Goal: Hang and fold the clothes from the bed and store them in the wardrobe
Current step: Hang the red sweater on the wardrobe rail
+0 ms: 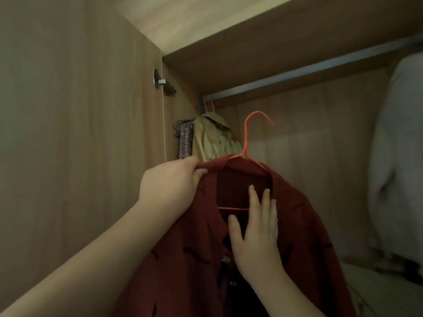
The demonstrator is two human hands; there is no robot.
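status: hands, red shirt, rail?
Left hand pinching dark red shirt at the collar; right hand flat on its front. Orange wire hanger hook below metal rail, not on. Rail above is free.

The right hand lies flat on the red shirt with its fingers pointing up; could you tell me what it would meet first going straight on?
Probably the shirt's collar over the hanger's shoulder, though depth is unclear.
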